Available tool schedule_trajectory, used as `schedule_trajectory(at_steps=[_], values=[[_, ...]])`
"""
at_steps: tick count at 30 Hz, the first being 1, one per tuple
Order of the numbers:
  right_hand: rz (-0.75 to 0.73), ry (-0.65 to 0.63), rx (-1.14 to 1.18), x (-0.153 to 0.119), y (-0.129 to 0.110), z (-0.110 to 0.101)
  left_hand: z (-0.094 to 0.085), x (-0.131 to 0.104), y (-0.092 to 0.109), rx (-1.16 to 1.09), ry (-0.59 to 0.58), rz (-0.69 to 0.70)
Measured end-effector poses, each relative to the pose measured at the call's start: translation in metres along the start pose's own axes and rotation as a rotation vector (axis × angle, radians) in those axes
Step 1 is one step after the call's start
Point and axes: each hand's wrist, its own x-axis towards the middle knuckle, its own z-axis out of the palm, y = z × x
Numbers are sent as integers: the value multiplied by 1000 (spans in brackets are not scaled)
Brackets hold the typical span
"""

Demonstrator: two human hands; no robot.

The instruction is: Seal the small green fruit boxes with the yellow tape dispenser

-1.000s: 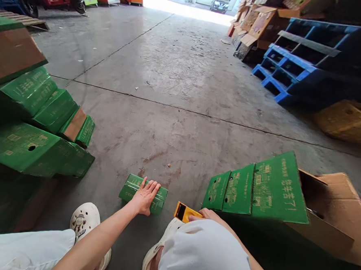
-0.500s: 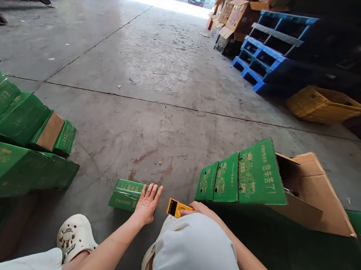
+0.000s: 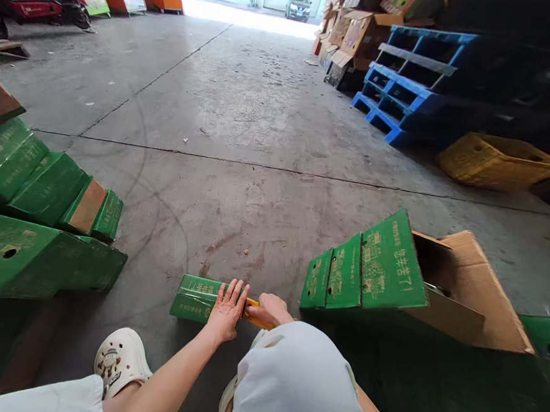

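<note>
Head view shows the left hand (image 3: 225,311) open, its fingers extended and slightly spread over the right end of a small green carton (image 3: 192,301). Most of that carton's visible length reaches out to the left of this hand, flat on the floor (image 3: 261,213); its long axis runs roughly sideways, tilting a little nearer the person toward the right hand (image 3: 272,310). So the left hand is the nearer one, touching the carton, while the right hand is just beyond that end, closed around a yellow hand tool (image 3: 258,322). The tool fills the narrow space between the two hands, its front pointing back toward the covered carton end. Whether it touches the cardboard there cannot be made out, because the left hand hides both that end and possibly the tool's tip. The right hand's own fingers cover much of the tool, so its exact kind is unclear. Below the right hand, a raised knee (image 3: 295,379) in pale cloth blocks most of the right forearm. To the right of that hand, well apart from the small carton, stand larger green box panels (image 3: 390,267).
</note>
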Motion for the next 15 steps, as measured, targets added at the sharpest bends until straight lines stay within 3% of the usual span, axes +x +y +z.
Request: schedule_trajectory(at_steps=[2, 5, 6, 8, 9, 11, 15], values=[[6, 1, -18, -7, 11, -6, -4, -6, -10, -29, 6, 36], [3, -7, -40, -19, 34, -14, -6, -30, -50, -101, 134, 39], [-4, -12, -37, -22, 39, -16, -5, -41, -68, -135, 220, -20], [-24, -21, -15, -23, 42, -15, -1, -60, -106, -272, 404, -317], [-31, -23, -4, -23, 40, -13, 0, -67, -122, -401, 423, -421], [-35, -19, 11, -19, 30, -6, 0, -73, -145, -681, 402, -566], [-11, 15, 14, -8, 13, 8, -11, -67, -156, -1073, 290, -596]])
